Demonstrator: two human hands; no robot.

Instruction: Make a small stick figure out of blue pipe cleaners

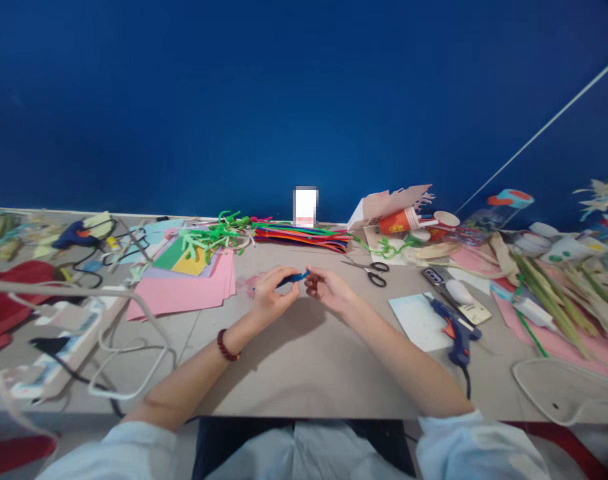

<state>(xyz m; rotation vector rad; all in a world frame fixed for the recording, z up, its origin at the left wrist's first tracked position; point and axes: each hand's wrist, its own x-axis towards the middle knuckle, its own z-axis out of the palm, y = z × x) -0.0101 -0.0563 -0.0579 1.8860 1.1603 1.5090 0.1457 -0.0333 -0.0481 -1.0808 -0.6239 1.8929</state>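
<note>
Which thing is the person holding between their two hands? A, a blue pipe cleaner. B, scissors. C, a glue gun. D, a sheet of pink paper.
A. The left hand and the right hand meet at their fingertips on a short blue pipe cleaner.

Left hand (269, 298) and right hand (329, 291) close together, fingertips (289, 272) pinched; forearms (199, 370) angled inward
</note>
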